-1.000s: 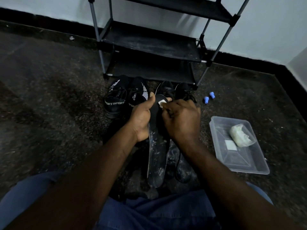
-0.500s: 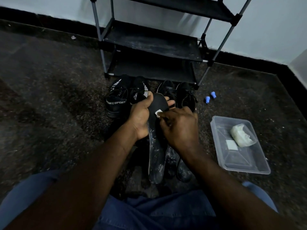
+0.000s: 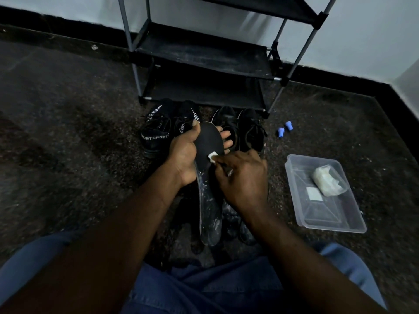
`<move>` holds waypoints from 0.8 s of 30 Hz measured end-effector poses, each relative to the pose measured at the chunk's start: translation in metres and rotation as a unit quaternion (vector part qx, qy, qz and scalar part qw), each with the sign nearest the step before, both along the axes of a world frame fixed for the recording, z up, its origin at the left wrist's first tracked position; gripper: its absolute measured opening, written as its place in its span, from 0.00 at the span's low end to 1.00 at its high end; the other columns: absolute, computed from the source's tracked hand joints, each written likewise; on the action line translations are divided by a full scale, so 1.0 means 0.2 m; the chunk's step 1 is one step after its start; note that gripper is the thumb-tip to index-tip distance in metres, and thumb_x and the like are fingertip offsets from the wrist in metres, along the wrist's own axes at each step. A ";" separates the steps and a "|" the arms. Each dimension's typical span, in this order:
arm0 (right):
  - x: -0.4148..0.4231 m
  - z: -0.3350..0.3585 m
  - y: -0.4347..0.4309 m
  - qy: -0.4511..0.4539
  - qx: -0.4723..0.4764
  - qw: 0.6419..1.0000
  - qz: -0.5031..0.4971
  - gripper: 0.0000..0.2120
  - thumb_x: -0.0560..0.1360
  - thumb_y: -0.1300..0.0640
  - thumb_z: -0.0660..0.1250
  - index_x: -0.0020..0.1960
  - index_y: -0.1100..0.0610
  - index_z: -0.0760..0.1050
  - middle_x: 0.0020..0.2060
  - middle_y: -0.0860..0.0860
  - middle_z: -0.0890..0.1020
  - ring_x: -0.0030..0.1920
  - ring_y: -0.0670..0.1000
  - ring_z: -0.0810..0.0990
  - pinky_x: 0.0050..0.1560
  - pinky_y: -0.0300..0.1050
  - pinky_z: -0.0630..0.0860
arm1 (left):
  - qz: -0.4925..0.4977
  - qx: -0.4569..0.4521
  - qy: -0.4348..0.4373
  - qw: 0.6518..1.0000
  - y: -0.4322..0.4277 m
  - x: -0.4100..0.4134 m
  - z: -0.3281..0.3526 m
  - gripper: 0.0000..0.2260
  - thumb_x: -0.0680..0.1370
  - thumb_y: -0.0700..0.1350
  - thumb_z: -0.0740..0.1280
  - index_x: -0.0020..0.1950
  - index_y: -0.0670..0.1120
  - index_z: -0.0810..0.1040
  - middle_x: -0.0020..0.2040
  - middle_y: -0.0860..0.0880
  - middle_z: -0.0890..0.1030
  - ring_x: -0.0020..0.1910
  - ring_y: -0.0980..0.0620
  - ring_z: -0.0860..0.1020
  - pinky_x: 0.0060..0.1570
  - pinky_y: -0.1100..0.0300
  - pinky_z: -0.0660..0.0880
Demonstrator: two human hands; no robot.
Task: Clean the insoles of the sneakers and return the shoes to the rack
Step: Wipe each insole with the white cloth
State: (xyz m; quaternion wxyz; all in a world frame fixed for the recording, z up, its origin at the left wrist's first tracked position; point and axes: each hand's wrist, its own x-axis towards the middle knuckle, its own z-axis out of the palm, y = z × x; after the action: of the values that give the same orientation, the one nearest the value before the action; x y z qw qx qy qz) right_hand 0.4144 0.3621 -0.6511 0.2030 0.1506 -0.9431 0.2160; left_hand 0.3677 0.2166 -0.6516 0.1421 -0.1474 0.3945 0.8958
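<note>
My left hand (image 3: 186,152) holds a long black insole (image 3: 209,141) near its toe end, thumb on the left edge and fingers showing behind the right edge. The insole's lower half (image 3: 209,214) is streaked with whitish marks. My right hand (image 3: 242,175) pinches a small white wipe (image 3: 212,155) and presses it onto the middle of the insole. Two pairs of black sneakers stand on the floor behind it: the left pair (image 3: 156,134) with "SPORT" lettering, the right pair (image 3: 249,130) plain. The black shoe rack (image 3: 204,55) stands beyond them with bare shelves.
A clear plastic tray (image 3: 353,220) lies on the floor at the right, holding a white bag of wipes (image 3: 327,181) and a white square pad (image 3: 314,194). Two small blue caps (image 3: 284,129) lie by the rack's right leg. More dark footwear (image 3: 238,225) lies under the insole. Dark speckled floor surrounds everything.
My right hand has slid the wipe down the insole from its toe end toward the middle, uncovering the toe. My left hand's fingers have spread out behind the insole.
</note>
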 end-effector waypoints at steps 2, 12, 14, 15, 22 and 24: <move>-0.02 0.01 0.00 -0.004 -0.014 1.000 -0.009 0.08 0.74 0.49 0.70 0.52 0.45 0.85 0.44 0.45 0.83 0.46 0.54 0.77 0.44 0.51 0.72 | -0.002 0.007 0.002 1.000 0.01 0.00 0.01 0.28 0.86 0.59 0.51 0.66 0.37 0.76 0.66 0.37 0.81 0.65 0.38 0.80 0.64 0.42 0.76; 0.00 -0.04 -0.01 -0.037 -0.091 0.995 -0.024 0.13 0.75 0.47 0.66 0.55 0.47 0.85 0.51 0.48 0.75 0.52 0.53 0.74 0.50 0.56 0.76 | -0.007 0.019 -0.004 1.000 -0.01 0.01 -0.01 0.30 0.86 0.61 0.51 0.69 0.37 0.74 0.66 0.37 0.80 0.65 0.37 0.80 0.70 0.39 0.71; -0.02 -0.02 -0.02 -0.034 -0.103 0.994 -0.035 0.12 0.75 0.48 0.67 0.54 0.48 0.85 0.51 0.49 0.75 0.53 0.53 0.74 0.51 0.56 0.76 | -0.020 0.019 -0.003 1.000 0.00 0.01 -0.01 0.30 0.85 0.61 0.52 0.69 0.36 0.74 0.66 0.37 0.80 0.65 0.37 0.80 0.69 0.40 0.72; -0.04 0.00 -0.02 -0.032 -0.109 0.993 -0.042 0.11 0.75 0.48 0.68 0.54 0.48 0.85 0.52 0.49 0.75 0.53 0.53 0.74 0.51 0.56 0.76 | -0.030 0.019 -0.002 0.999 0.01 0.02 0.00 0.30 0.85 0.61 0.52 0.69 0.36 0.75 0.66 0.37 0.80 0.65 0.38 0.79 0.69 0.41 0.73; -0.03 -0.01 -0.02 -0.063 -0.183 0.981 -0.025 0.11 0.75 0.48 0.69 0.55 0.49 0.85 0.54 0.47 0.77 0.52 0.46 0.79 0.50 0.48 0.80 | -0.010 0.025 -0.001 1.000 -0.02 0.01 0.02 0.30 0.86 0.61 0.50 0.69 0.37 0.74 0.65 0.39 0.81 0.63 0.39 0.81 0.61 0.43 0.77; 0.00 -0.03 -0.03 -0.080 -0.218 0.972 -0.026 0.14 0.75 0.46 0.66 0.54 0.48 0.86 0.52 0.45 0.82 0.50 0.43 0.81 0.51 0.46 0.80 | -0.001 0.031 -0.005 1.000 -0.03 0.00 0.01 0.30 0.86 0.61 0.51 0.68 0.37 0.75 0.65 0.38 0.81 0.64 0.39 0.81 0.62 0.42 0.77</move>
State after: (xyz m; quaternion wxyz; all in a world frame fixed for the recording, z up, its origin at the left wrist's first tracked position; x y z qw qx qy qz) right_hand 0.4141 0.3568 -0.6570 0.1602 0.0607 -0.8898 0.4230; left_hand 0.3686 0.2101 -0.6500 0.1496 -0.1471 0.3663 0.9065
